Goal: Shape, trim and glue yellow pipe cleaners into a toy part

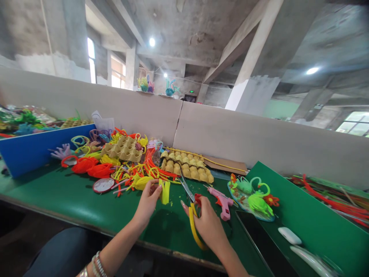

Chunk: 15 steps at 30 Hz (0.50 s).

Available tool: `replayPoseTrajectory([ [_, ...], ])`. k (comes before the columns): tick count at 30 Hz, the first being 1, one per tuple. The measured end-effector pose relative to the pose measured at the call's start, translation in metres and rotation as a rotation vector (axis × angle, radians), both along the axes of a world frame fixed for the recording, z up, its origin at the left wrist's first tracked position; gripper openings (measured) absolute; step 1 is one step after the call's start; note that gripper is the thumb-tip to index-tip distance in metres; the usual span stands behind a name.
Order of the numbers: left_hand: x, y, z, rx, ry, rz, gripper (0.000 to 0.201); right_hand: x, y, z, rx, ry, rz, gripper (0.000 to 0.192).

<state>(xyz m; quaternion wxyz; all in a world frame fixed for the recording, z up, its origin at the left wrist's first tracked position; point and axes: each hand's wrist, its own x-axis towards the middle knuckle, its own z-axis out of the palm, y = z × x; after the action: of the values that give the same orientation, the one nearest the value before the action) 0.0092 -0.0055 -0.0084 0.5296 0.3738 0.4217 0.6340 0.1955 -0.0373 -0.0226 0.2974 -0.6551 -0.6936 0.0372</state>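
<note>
My left hand [150,198] pinches a bundle of yellow fuzzy strips [165,191], whose cut-looking ends hang down to the right of the fingers. In my right hand [206,217] is a pair of scissors [187,187] with yellow and red handles. The blades point up and away from me, a little apart, to the right of the bundle and not touching it. Small yellow scraps lie on the green table [121,215] beneath. A pink glue gun [221,201] rests just beyond my right hand.
Behind the hands lie egg-carton trays [187,165] and a heap of red and yellow pipe cleaners [150,163]. At right are a green bird-like craft piece [259,202], a black phone [265,242] and a white case [290,235]. Blue [46,148] and green [314,215] dividers flank the workspace.
</note>
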Motion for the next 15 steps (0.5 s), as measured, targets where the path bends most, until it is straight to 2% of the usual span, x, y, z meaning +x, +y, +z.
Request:
replayPoseTrajectory([
  [4, 0.001, 0.000, -0.002, 0.020, -0.022, -0.009, 0.037, -0.017, -0.010, -0.001, -0.083, 0.008, 0.090, 0.024],
  [10, 0.005, 0.003, -0.009, 0.074, -0.030, 0.054, 0.035, -0.031, -0.013, -0.005, -0.073, -0.070, 0.053, 0.021],
  [15, 0.009, 0.004, -0.016, 0.115, -0.046, 0.128, 0.034, -0.033, -0.014, -0.005, -0.064, -0.005, 0.075, 0.016],
])
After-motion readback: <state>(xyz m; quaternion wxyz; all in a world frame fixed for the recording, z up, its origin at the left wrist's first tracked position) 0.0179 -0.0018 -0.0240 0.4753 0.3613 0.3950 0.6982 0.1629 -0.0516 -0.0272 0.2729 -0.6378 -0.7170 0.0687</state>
